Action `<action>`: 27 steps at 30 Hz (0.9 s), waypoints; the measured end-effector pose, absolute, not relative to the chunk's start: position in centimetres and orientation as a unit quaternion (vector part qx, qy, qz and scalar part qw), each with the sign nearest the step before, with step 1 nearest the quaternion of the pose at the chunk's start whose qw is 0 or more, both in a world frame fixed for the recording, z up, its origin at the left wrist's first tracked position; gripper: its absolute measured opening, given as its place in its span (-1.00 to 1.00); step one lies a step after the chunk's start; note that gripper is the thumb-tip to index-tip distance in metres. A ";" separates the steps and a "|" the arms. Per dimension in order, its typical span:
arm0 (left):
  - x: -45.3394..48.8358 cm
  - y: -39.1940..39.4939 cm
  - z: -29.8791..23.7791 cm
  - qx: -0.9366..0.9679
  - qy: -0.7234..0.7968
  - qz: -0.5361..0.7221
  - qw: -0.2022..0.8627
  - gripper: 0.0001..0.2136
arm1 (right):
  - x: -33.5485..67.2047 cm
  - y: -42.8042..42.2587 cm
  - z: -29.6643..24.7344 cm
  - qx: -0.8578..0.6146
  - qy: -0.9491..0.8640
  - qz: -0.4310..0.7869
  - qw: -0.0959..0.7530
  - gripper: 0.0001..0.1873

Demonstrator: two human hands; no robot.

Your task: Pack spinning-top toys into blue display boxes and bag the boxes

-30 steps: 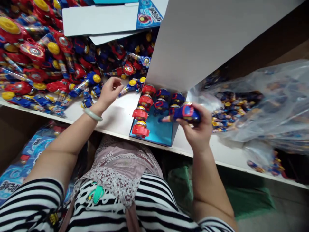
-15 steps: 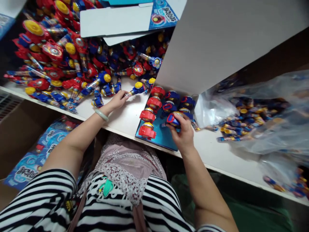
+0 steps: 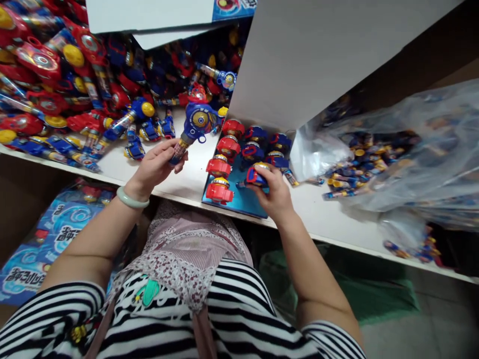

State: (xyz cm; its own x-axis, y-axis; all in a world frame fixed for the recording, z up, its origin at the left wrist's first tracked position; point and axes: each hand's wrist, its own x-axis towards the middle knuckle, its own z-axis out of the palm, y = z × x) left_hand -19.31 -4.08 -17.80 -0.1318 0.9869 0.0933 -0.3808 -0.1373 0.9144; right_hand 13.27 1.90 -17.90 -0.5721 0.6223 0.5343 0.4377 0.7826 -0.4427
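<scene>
My left hand (image 3: 159, 162) is closed around the clear tube handle of a blue toy (image 3: 199, 120) with a round yellow-centred head, raised above the white shelf. My right hand (image 3: 275, 192) grips another blue toy (image 3: 256, 176) with a yellow cap, low over the front part of an open display box (image 3: 242, 203) with a blue floor. Inside the box, red toys (image 3: 219, 166) stand in a column along the left side. Blue toys (image 3: 253, 152) fill two columns behind my right hand. My right fingers partly hide the toy they hold.
A large pile of red and blue toys (image 3: 48, 99) covers the left of the shelf, under a white carton flap (image 3: 149, 17). The box's tall white lid (image 3: 322, 55) rises behind. To the right lies a plastic bag (image 3: 419, 164) of small tubes. Printed blue boxes (image 3: 56, 239) sit lower left.
My left hand has picked the blue toy up off the shelf and drawn it back, head tilted up. My right hand still holds its toy over the box. The view has shifted.
</scene>
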 end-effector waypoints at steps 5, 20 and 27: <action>-18.1 -4.5 -16.3 0.427 0.366 0.641 0.522 -0.60 | 12.7 1.1 -17.6 -0.375 -0.877 0.148 0.262 -0.49; -21.5 8.3 -15.9 0.548 0.664 0.452 0.232 -0.90 | 16.0 -2.2 -13.9 -0.335 -0.761 0.171 0.529 -0.33; -27.0 18.7 -21.2 0.500 0.727 0.443 0.160 -0.58 | 15.2 -4.8 -18.9 -0.333 -0.811 0.152 0.455 -0.25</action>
State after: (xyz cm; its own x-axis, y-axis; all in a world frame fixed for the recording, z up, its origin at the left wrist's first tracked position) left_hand -26.98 18.74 -21.20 -0.4482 0.8688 0.2105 0.5859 0.1076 0.8032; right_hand 15.19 -4.82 -18.91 -0.3630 0.6795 0.6376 0.4029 0.7315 -0.5501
